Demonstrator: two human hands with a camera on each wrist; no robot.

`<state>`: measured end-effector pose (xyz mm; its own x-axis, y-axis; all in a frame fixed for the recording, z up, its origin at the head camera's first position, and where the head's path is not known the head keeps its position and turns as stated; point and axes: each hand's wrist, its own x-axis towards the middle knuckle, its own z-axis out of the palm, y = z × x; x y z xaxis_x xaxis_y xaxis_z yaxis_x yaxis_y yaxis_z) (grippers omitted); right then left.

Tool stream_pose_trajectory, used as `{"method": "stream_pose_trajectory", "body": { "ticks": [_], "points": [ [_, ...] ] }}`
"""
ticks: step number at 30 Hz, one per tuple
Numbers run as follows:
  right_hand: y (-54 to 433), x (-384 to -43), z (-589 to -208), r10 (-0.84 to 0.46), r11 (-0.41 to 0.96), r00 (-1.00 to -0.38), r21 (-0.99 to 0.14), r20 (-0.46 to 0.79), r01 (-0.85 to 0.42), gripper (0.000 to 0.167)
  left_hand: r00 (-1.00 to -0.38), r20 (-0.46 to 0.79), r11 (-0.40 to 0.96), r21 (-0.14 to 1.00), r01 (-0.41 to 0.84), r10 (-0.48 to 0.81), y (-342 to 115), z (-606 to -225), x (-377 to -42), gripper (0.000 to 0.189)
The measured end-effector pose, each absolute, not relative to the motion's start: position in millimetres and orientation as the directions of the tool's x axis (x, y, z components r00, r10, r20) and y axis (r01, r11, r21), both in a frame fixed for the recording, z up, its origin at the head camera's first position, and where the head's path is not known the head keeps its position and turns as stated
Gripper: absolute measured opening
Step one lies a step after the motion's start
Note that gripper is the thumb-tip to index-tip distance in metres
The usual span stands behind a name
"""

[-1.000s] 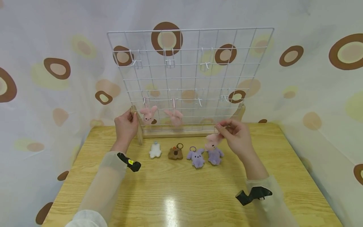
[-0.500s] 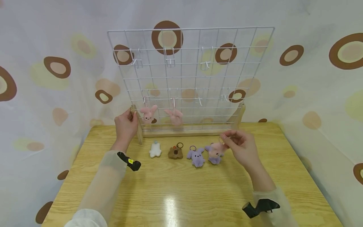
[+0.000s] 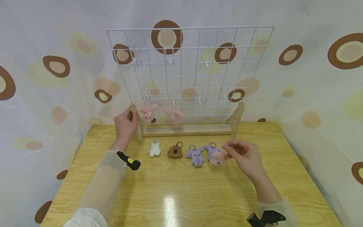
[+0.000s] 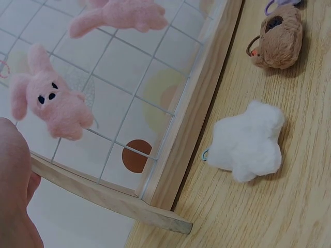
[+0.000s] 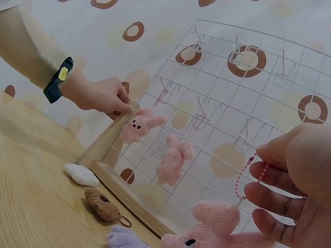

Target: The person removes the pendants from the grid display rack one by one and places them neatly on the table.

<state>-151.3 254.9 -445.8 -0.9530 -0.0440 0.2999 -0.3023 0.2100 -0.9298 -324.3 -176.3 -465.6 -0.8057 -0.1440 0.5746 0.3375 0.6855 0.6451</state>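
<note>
Pink plush rabbit [image 3: 216, 159]: it hangs by its pink bead chain [image 5: 238, 182], just below and to the left of the fingertips of your right hand [image 3: 244, 157], whose thumb and index finger pinch the chain narrowly. In the head view it overlaps part of a purple plush [image 3: 211, 152]; whether they touch, you cannot tell. Leftward along the tabletop [image 3: 175, 183] lie a second purple plush [image 3: 197, 158], a brown plush [image 3: 174, 153] and a white plush [image 3: 154, 149]. Behind this row runs a wooden base bar [image 3: 187, 131], below the wire grid [image 3: 198, 28], where two hanging pink plushes [image 3: 147, 115] occupy lower hooks. Your left hand [image 3: 125, 124] pinches the left wooden support [image 3: 139, 133] near its top.
</note>
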Motion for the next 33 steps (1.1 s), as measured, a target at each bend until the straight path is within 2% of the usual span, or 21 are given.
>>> {"method": "stream_pose_trajectory", "body": {
  "ticks": [6, 17, 33],
  "points": [
    [262, -140, -447, -0.054, 0.203, -0.955, -0.934, 0.291, -0.296, 0.013, -0.807, 0.572, 0.678, 0.653, 0.337, -0.149, -176, -467, -323, 0.019],
    [272, -118, -454, -0.114, 0.091, -0.939, -0.938, 0.325, -0.336, 0.009, -0.798, 0.585, 0.677, 0.648, 0.349, -0.148, -174, -463, -324, 0.020],
    [285, -89, -463, -0.232, 0.142, -0.925, -0.931, 0.299, -0.337, 0.014, -0.794, 0.588, 0.677, 0.649, 0.347, -0.157, -175, -466, -323, 0.023]
  ]
}}
